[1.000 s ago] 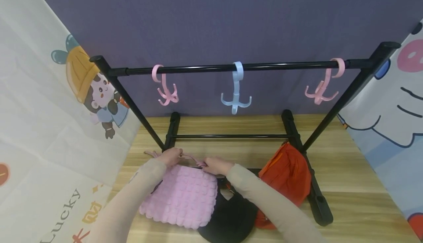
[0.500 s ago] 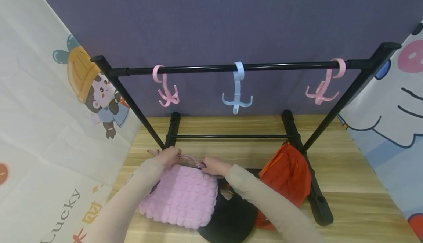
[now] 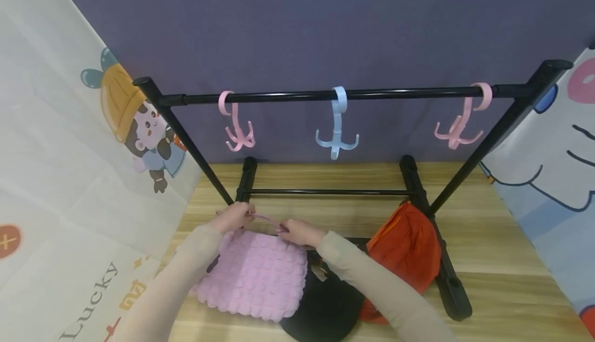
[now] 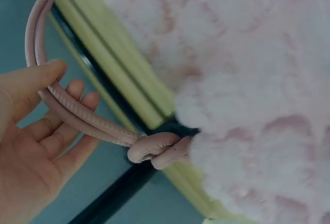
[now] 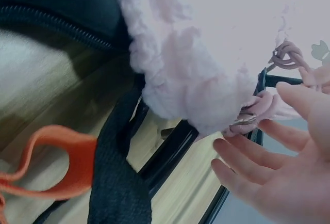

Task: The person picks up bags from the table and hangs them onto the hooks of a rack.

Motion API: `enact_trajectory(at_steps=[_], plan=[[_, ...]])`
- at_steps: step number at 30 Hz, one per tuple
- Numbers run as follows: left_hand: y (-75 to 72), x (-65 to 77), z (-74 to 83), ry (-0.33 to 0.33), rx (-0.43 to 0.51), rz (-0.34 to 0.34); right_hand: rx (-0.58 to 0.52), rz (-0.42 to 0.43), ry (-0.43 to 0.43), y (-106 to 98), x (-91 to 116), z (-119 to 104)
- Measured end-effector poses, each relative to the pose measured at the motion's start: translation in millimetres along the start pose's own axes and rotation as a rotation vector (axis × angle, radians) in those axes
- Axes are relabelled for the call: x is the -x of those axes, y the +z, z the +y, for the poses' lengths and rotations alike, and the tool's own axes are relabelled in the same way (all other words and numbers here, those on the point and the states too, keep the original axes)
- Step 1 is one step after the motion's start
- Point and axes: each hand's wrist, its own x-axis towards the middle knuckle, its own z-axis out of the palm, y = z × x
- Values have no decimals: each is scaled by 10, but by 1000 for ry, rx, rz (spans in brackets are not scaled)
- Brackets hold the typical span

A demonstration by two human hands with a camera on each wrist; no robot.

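Note:
A pink, puffy quilted handbag [image 3: 255, 275] leans on the wooden surface, its top edge toward the rack. My left hand [image 3: 234, 216] pinches its thin pink strap [image 4: 103, 123] between thumb and fingers, with a knot of the strap beside the bag in the left wrist view. At the bag's upper right corner, my right hand [image 3: 299, 232] holds the strap near its knotted end; in the right wrist view its fingers [image 5: 247, 154] curl close to the metal ring there. Part of the strap is hidden behind my left hand.
A black bag [image 3: 330, 300] lies partly under the pink one, and a red-orange bag [image 3: 404, 249] rests against the rack's right foot. Behind stands a black rack [image 3: 288, 96], its bar carrying two pink hooks [image 3: 239, 133] and a blue hook [image 3: 337, 125].
My left hand has risen slightly, drawing the strap up and to the left. The right hand keeps its hold. The head view has shifted a little.

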Motion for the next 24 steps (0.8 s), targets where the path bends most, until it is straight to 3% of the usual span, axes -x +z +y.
enact_trajectory(at_steps=[6,11,24], plan=[[-141,20,129,21,-5,24,-66,106,6,15,-41,-50],[-226,55,170,29,-23,41,-122,136,9,-13,-37,-91],[-494,145,298,156,14,248,-335,252,-68,-209,94,-265]])
